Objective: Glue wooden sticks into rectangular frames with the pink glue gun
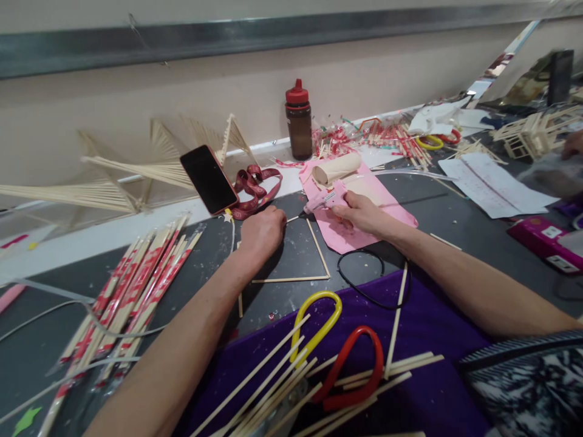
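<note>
My right hand (362, 212) is wrapped around a pink glue gun (327, 198), its dark nozzle pointing left. A thin wooden stick (293, 219) is pinched in my left hand (265, 230), and the nozzle is at or very near the stick's right end. Below, several sticks form an angular outline on the dark table, with one stick (291, 280) along its near side and another (317, 249) on its right. My left fingertips are partly hidden behind the hand. Pink paper (396, 212) lies under the glue gun, with a cardboard tube (339, 167) on it.
Loose sticks and scissors with yellow and red handles (376, 370) rest on purple cloth (432, 315) close to me. Wrapped chopsticks (132, 285) lie left. A phone (209, 179), a maroon lanyard (255, 194) and a bottle (299, 124) stand behind. Another person's hand (574, 144) shows far right.
</note>
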Demonstrator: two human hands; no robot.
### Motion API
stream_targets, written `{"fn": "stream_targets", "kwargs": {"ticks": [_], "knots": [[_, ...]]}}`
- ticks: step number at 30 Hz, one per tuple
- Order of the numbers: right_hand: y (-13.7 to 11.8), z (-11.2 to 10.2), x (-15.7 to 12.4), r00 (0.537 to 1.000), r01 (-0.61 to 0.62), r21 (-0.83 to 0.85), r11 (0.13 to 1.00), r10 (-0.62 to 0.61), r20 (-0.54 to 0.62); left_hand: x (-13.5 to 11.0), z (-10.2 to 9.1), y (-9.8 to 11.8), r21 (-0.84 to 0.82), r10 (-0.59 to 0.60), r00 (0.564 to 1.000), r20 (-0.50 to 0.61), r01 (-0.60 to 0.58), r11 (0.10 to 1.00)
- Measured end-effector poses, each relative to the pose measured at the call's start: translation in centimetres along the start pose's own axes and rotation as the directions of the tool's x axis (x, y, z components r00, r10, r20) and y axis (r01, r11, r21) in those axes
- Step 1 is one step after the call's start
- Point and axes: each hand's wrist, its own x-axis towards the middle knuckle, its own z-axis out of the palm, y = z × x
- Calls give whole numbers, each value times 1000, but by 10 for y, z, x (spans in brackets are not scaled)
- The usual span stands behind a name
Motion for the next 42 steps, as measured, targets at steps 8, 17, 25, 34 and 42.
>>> {"fn": "stream_targets", "kwargs": {"ticks": [8, 17, 25, 34, 42], "knots": [[3, 0, 2, 1000, 2, -44, 999, -3, -18, -1, 0, 0, -8, 13, 1000, -9, -13, 1000], [6, 1, 1, 999, 28, -132, 991, -32, -31, -1, 1, 0, -16, 4, 1000, 0, -4, 1000], [7, 1, 2, 996, 69, -200, 977, -78, -39, -1, 2, 0, -26, 8, 1000, -4, -8, 1000], [2, 0, 1, 991, 97, -328, 940, -122, -56, 0, 2, -1, -45, 7, 1000, 5, -7, 999], [-6, -1, -5, 991, 99, -322, 941, -124, -57, 0, 1, -1, -39, 16, 1000, 5, -16, 999]]}}
